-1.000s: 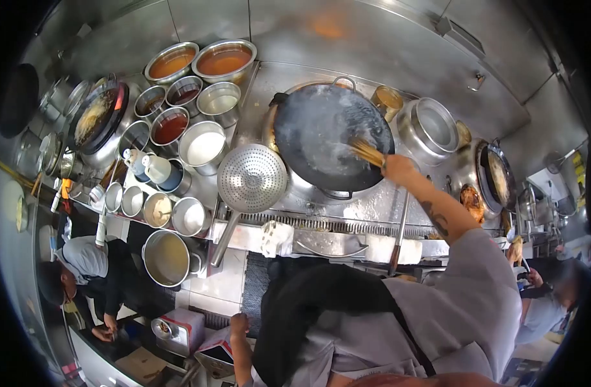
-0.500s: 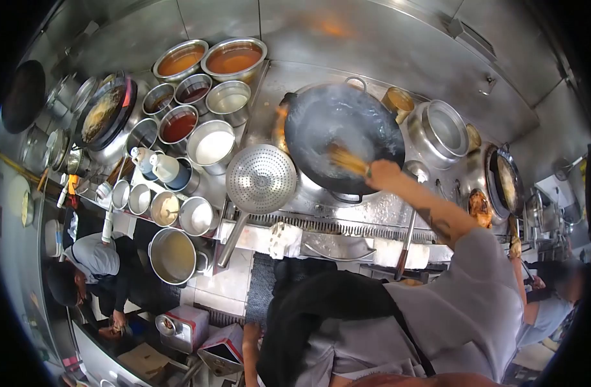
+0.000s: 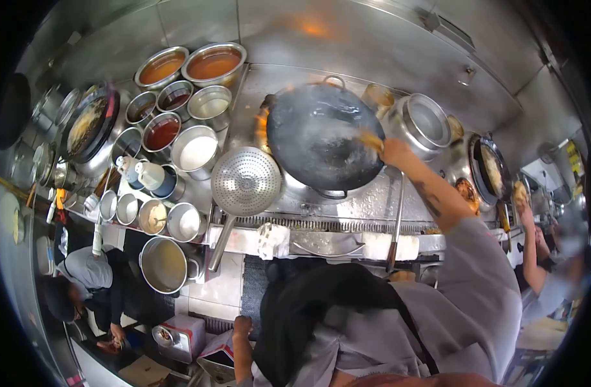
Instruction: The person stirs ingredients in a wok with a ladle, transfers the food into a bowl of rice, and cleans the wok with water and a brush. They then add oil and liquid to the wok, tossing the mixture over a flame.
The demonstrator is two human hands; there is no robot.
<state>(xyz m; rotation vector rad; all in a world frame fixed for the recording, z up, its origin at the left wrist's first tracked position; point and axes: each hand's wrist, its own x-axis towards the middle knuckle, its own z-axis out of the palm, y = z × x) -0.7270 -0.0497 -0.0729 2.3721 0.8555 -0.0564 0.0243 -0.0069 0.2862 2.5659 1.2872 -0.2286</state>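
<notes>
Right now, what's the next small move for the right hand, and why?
I'd probably sweep the brush a short way toward the middle of the wok. The right hand already grips it just inside the right rim, and flame shows at the left edge, so stop short of there. Haze hides part of the surface.

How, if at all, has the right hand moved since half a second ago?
Yes: judged against the wok, the right hand has shifted right and farther from the wearer.
</notes>
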